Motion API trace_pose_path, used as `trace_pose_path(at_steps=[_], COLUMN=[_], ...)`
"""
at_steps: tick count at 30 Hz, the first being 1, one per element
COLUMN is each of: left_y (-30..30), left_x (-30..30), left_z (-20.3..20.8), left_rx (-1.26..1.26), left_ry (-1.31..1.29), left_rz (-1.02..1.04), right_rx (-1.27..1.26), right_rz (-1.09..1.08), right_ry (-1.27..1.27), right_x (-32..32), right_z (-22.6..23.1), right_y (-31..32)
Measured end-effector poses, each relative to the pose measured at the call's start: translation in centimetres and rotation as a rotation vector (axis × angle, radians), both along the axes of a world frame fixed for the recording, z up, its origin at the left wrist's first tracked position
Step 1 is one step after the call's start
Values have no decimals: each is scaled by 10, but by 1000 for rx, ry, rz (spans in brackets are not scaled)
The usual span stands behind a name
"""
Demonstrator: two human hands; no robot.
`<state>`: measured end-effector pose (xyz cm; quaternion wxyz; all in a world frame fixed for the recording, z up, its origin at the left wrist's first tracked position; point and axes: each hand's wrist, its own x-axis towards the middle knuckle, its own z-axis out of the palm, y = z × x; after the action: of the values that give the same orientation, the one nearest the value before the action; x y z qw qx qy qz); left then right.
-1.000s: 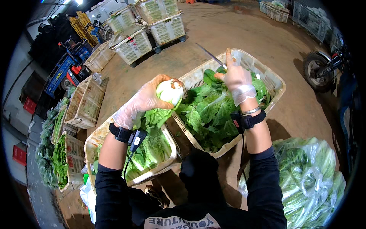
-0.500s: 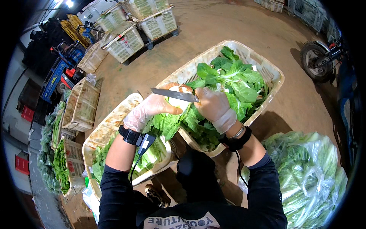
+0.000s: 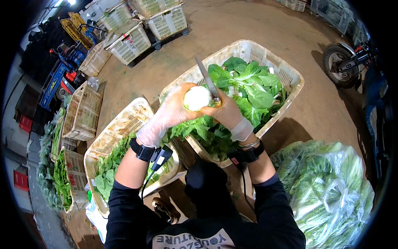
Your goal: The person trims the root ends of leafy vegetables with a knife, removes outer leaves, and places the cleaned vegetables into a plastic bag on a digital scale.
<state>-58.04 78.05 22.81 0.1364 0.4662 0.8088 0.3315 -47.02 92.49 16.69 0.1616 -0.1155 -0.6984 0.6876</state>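
My left hand (image 3: pixel 171 110), in a clear plastic glove, is closed around a leafy green vegetable whose white, cut base (image 3: pixel 197 98) faces up. Its leaves hang below my hands. In my gloved right hand (image 3: pixel 229 113) is a knife (image 3: pixel 207 79), held by its handle, with the blade slanting up and away from me. The right thumb touches the edge of the white base. Just beyond and right of my hands stands a cream plastic crate (image 3: pixel 293 74) holding loose green leaves (image 3: pixel 257 93). Another cream crate (image 3: pixel 132 114) with greens is by my left forearm.
A clear plastic bag (image 3: pixel 331 189) full of greens lies at the right. Stacked crates (image 3: pixel 168 23) stand on a wheeled base at the far left. More crates (image 3: pixel 83 112) line the left side. A motorcycle wheel (image 3: pixel 340 65) is at the far right.
The knife has swung from lying across the white base to pointing up beside it. My right thumb has come against the base, which is now plainly exposed.
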Motion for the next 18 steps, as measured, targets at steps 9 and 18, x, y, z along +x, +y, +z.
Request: trace_pose_path(at_steps=[9,18], left_y=[-3,49], left_x=[-19,-43], left_z=[26,58], left_rx=[-127,159], left_ry=[-35,571], left_rz=[-202,-152], right_rx=[-49,-278], right_rz=[73,18], right_ry=[-39,70], right_x=[1,18], right_z=[-1,-7], right_y=[8,35])
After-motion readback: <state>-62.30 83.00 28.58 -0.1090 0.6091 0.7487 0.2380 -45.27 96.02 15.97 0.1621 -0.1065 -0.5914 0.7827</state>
